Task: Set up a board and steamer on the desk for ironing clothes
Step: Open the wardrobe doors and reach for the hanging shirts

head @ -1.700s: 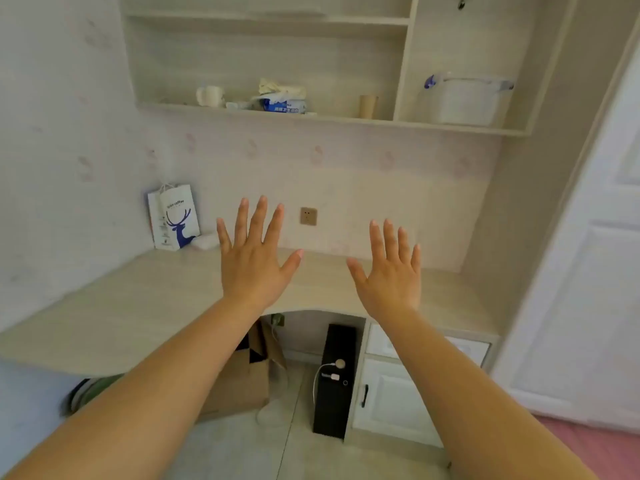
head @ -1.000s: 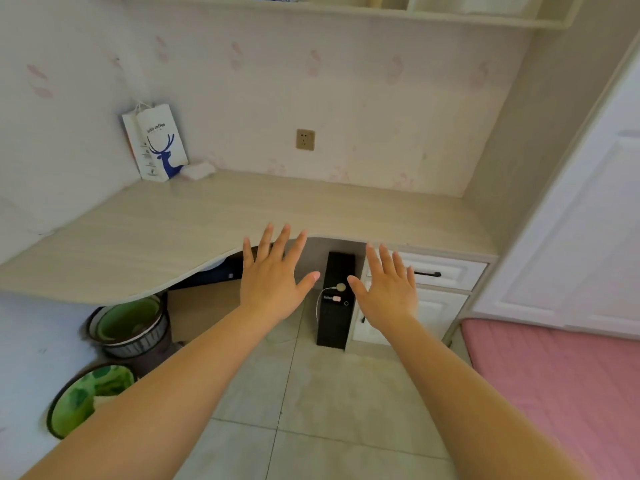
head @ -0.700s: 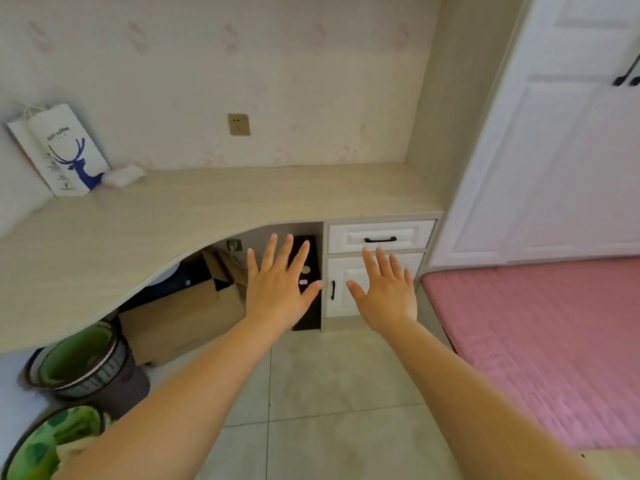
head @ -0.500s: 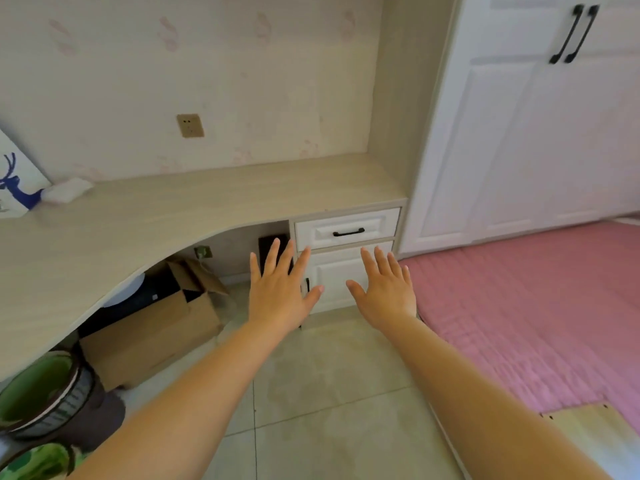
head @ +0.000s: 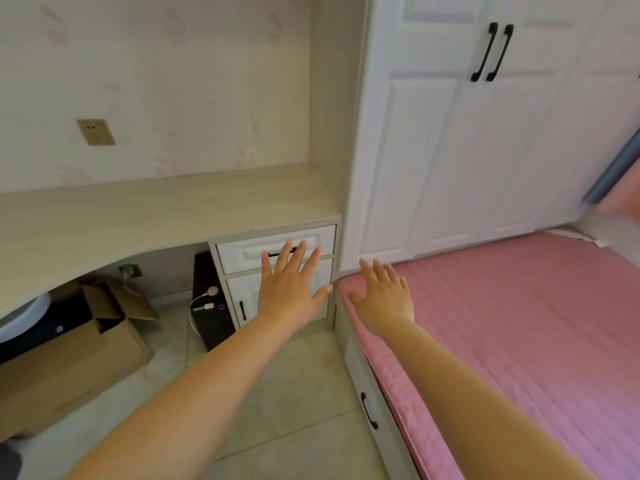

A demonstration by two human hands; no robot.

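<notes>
The pale wooden desk (head: 145,216) runs along the wall at the left, its top bare in the part I see. No board or steamer shows in the head view. My left hand (head: 291,289) is stretched out in the air in front of the desk's white drawers (head: 242,252), fingers spread and straight, holding nothing. My right hand (head: 382,299) is held out beside it above the edge of the pink bed (head: 519,323), fingers straight, also empty.
A white wardrobe (head: 485,133) with black handles stands at the right behind the bed. Under the desk are an open cardboard box (head: 79,348) and a black computer tower (head: 211,306) with a cable. A wall socket (head: 96,132) sits above the desk.
The view has swung down and to the right, from the desk and shelves toward the wardrobe and pink bed. Both hands stay outstretched, open and empty.
</notes>
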